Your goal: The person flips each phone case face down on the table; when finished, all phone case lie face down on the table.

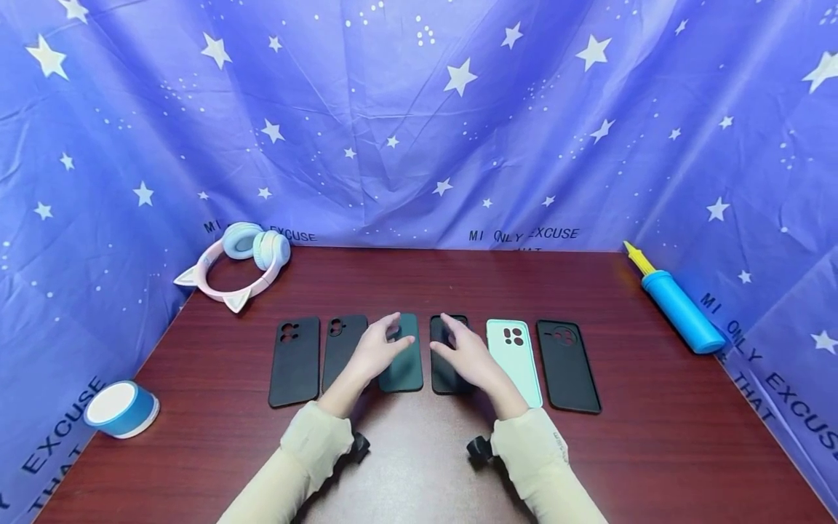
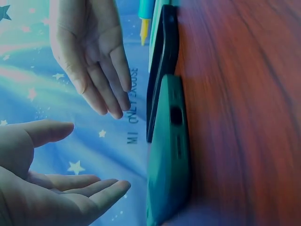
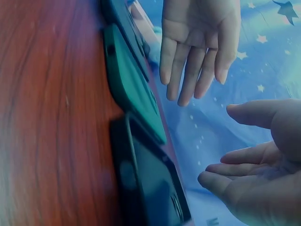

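Phone cases lie in a row across the table. My left hand (image 1: 378, 351) hovers over the dark green case (image 1: 406, 371), its fingers loosely extended and nothing held. Opposite it, my right hand (image 1: 473, 356) is above a black case (image 1: 443, 375) that lies with its hollow inside up, and it also holds nothing. Both palms face each other in the wrist views, apart from the cases. Left of the green one are two black cases, one at the row's end (image 1: 294, 367) and one partly behind my left arm (image 1: 340, 349). To the right lie a mint case (image 1: 521, 375) and another black case (image 1: 568, 367).
Cat-ear headphones (image 1: 245, 273) rest at the back left of the wooden table (image 1: 419, 466). A blue and white round object (image 1: 122, 409) sits at the left edge. At the right edge lies a blue pump with a yellow nozzle (image 1: 681, 309). Starry blue cloth hangs around the table.
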`<state>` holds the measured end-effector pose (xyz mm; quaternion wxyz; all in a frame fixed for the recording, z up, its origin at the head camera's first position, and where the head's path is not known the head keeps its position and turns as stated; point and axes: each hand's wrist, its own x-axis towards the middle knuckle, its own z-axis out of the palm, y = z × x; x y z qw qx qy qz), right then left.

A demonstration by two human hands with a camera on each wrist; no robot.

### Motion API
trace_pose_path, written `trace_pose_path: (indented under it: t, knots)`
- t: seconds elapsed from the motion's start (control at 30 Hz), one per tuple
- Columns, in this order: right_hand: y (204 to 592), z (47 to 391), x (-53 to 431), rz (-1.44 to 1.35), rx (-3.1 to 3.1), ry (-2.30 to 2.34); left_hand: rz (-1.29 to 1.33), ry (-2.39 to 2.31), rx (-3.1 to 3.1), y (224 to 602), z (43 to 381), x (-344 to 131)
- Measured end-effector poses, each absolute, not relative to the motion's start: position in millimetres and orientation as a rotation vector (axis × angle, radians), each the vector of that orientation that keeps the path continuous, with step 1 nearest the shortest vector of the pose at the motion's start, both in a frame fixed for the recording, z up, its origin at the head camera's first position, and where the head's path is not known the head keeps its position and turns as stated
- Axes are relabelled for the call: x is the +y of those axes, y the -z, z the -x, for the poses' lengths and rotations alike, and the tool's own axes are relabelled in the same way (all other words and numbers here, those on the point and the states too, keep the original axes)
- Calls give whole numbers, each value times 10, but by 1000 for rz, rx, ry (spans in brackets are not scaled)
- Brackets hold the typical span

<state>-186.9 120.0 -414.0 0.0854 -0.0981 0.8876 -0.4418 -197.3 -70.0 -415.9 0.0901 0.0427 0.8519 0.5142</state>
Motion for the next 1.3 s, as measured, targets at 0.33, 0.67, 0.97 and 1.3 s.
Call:
trace_pose_path:
  t: [0.33,0.67,0.97,1.3]
  knots:
    - [4193,1873,1481,177,2653,1273,-163,-1504,2447,4188,2026,-401]
    - [4273,1847,1529,177,2661,1251,-187,-1470,2371,4211,2014,-281]
    - [4276,1836,1531,173,2651,1272,-234,-1438,2373,4246,2022,-234]
    - [4292,1818,1526,172,2675,1243,-211,-1508,2367,4233,1994,-237]
